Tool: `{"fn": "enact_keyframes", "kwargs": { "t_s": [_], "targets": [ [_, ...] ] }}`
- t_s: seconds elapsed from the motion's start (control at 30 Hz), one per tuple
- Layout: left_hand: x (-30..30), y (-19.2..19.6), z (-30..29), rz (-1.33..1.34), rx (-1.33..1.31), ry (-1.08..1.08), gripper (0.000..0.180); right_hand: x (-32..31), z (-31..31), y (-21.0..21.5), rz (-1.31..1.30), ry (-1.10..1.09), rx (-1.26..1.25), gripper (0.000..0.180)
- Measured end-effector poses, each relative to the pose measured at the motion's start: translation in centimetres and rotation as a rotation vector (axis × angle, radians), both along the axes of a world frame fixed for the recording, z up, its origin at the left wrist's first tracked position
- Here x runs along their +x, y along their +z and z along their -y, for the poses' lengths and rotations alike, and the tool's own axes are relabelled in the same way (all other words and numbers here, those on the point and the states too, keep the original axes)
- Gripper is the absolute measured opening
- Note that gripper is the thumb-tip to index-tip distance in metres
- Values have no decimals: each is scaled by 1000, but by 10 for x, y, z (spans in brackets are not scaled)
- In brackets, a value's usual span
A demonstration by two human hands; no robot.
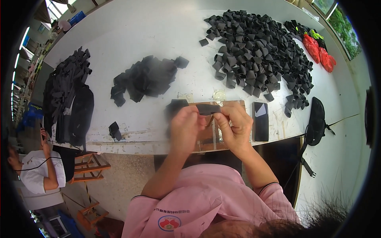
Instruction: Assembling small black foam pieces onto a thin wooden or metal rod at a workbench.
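Above a brown board (pixel 208 146) at the table's near edge, both hands meet at a small black fabric piece (pixel 208 109). My right hand (pixel 237 125) is closed, pinching the piece's right end between thumb and fingers. Blurred by motion, my left hand (pixel 185 129) has its fingers curled at the left end. Another dark piece (pixel 176 104) shows just behind the left hand, also blurred. Farther left lies a pile of flat black pieces (pixel 147 77). At the far right, a big heap of black folded, tube-like pieces (pixel 254 55) spreads over the white table (pixel 166 31).
A dark phone (pixel 260 121) lies right of the board. A black waist bag (pixel 315 121) and red plastic bags (pixel 319 53) are on the right. Black fabric strips (pixel 69 95) are heaped at left, near a single black scrap (pixel 115 131). Another person (pixel 43 168) is beyond wooden stools (pixel 91 166).
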State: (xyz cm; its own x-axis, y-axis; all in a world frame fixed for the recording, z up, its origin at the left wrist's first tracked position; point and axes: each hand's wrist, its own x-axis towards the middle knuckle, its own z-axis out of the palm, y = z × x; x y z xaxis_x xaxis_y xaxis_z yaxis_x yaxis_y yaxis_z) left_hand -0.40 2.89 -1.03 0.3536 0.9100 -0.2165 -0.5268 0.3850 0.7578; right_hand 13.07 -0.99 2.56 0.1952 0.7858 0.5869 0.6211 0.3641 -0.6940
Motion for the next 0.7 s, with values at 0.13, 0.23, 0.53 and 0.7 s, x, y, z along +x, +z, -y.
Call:
{"fn": "enact_keyframes", "kwargs": {
  "t_s": [0.13, 0.23, 0.53, 0.7],
  "targets": [
    [-33, -53, -33, -912, 616, 336, 14, 31, -24, 12, -952, 241, -82, 19],
    [-47, -75, -49, -1218, 833, 314, 17, 50, -42, 0, -1034, -33, -183, 27],
    [-41, -91, -57, -1503, 979, 168, 24, 10, 27, -104, -983, -51, -661, 16],
    [-50, -95, -70, -1492, 1003, 156, 15, 4, 37, -115, -748, 13, -777, 15]
  ]
}}
